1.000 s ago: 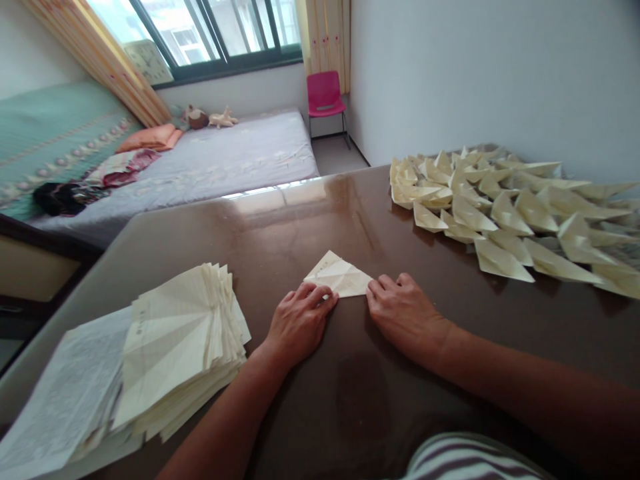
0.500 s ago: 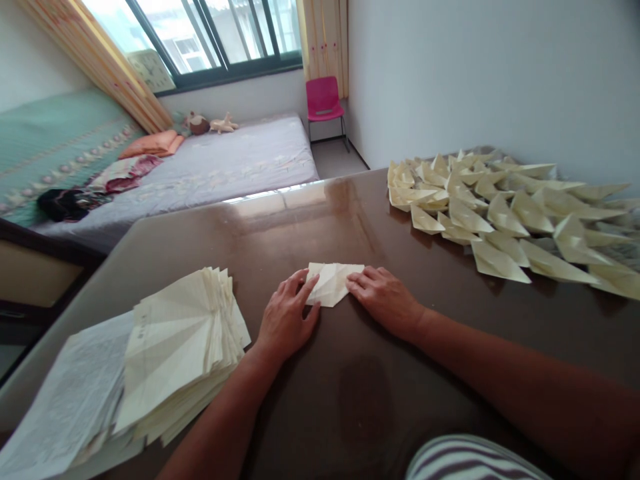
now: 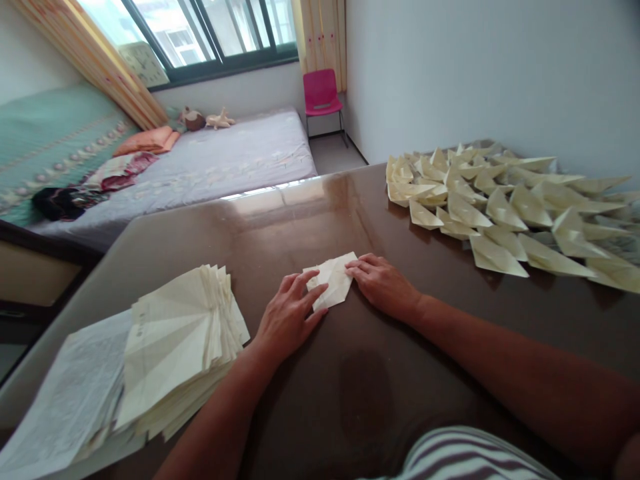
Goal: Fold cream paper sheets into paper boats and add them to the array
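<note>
A small folded piece of cream paper (image 3: 334, 280) lies on the dark brown table (image 3: 310, 213) in front of me. My left hand (image 3: 290, 315) rests flat with its fingers spread, the fingertips pressing the paper's left edge. My right hand (image 3: 383, 283) lies on the table at the paper's right side, fingers pressed on its edge. Neither hand lifts the paper.
A thick stack of creased cream sheets (image 3: 175, 340) sits at the left on printed pages (image 3: 60, 400). Several folded paper boats (image 3: 500, 207) cover the right side of the table by the wall. Beyond the table are a bed (image 3: 210, 160) and a pink chair (image 3: 320, 93).
The paper was a flat triangle; it is now folded into a smaller shape. Both hands moved slightly away from me and onto its sides.
</note>
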The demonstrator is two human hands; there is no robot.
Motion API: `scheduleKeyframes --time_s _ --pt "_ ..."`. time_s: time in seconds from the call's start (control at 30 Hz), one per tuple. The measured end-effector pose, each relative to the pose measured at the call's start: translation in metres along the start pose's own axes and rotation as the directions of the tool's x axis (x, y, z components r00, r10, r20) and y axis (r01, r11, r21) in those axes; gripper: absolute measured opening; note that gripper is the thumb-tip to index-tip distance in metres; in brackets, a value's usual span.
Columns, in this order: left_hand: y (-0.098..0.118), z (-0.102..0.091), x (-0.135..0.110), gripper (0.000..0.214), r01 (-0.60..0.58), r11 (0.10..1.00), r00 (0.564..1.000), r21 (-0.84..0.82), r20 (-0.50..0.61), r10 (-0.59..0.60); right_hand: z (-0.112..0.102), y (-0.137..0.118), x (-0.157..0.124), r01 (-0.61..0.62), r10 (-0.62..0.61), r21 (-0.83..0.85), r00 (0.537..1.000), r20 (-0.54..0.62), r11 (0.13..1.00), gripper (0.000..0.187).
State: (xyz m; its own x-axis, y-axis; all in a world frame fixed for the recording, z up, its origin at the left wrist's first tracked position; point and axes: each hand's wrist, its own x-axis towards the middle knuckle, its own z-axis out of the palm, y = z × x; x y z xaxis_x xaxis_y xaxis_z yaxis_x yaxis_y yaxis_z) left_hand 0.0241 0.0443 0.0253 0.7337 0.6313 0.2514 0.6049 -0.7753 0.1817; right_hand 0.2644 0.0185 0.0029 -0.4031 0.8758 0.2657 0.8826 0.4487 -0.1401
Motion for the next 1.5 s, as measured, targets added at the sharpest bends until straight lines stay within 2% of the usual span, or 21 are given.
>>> scheduleKeyframes --time_s 0.13,0.3,0.47,0.6,0.73,0.83,0.93,1.03,1.1,1.23,1.37,1.5 --pt "0.007 0.001 -0.002 0.034 -0.103 0.974 0.995 0.200 0.039 0.097 0.002 -0.001 0.000 0.011 -0.011 -0.012 1.000 -0.007 1.000 0.030" --pt "0.005 0.001 -0.002 0.030 -0.170 0.938 0.985 0.303 0.027 0.170 0.002 -0.002 0.000 0.009 -0.011 -0.040 0.999 -0.030 0.999 0.029" --pt "-0.007 -0.001 -0.001 0.029 -0.127 0.931 0.992 0.342 0.018 0.129 0.005 -0.001 0.000 0.022 -0.026 -0.067 0.998 -0.053 0.998 0.028" --pt "-0.014 0.004 -0.002 0.035 0.006 0.936 1.000 0.351 -0.008 -0.003 0.007 -0.001 0.000 0.021 -0.024 -0.066 0.998 -0.053 0.998 0.028" --pt "-0.016 0.011 -0.002 0.041 0.115 0.967 0.993 0.227 -0.064 -0.103 0.006 -0.001 0.000 0.014 -0.016 -0.040 0.998 -0.054 0.999 0.028" --pt "-0.016 0.014 -0.001 0.043 0.180 0.984 0.979 0.019 -0.103 -0.177 0.005 0.000 0.000 0.005 -0.005 -0.003 0.998 -0.056 1.000 0.028" --pt "-0.017 0.016 -0.001 0.049 0.217 0.937 0.966 -0.275 -0.074 -0.246 0.003 0.001 0.001 -0.003 0.006 0.051 0.998 -0.057 0.999 0.028" --pt "-0.016 0.016 -0.002 0.055 0.174 0.884 0.980 -0.434 -0.006 -0.197 0.003 0.004 0.002 -0.009 0.015 0.108 0.998 -0.056 0.994 0.026" --pt "-0.015 0.012 -0.002 0.054 0.124 0.918 0.992 -0.376 0.020 -0.126 0.003 0.006 0.002 -0.012 0.020 0.129 0.998 -0.059 0.992 0.025" --pt "-0.010 0.002 -0.001 0.035 -0.018 0.999 1.000 -0.031 0.015 0.019 0.004 0.007 0.002 -0.012 0.021 0.139 0.998 -0.063 0.990 0.025" --pt "-0.004 0.001 -0.002 0.023 -0.137 0.963 0.990 0.230 0.076 0.123 0.004 0.006 0.002 -0.013 0.021 0.128 0.998 -0.064 0.992 0.026" --pt "0.002 0.006 -0.003 0.025 -0.150 0.928 0.985 0.341 0.130 0.111 0.004 0.005 0.002 -0.011 0.018 0.116 0.998 -0.062 0.993 0.026"
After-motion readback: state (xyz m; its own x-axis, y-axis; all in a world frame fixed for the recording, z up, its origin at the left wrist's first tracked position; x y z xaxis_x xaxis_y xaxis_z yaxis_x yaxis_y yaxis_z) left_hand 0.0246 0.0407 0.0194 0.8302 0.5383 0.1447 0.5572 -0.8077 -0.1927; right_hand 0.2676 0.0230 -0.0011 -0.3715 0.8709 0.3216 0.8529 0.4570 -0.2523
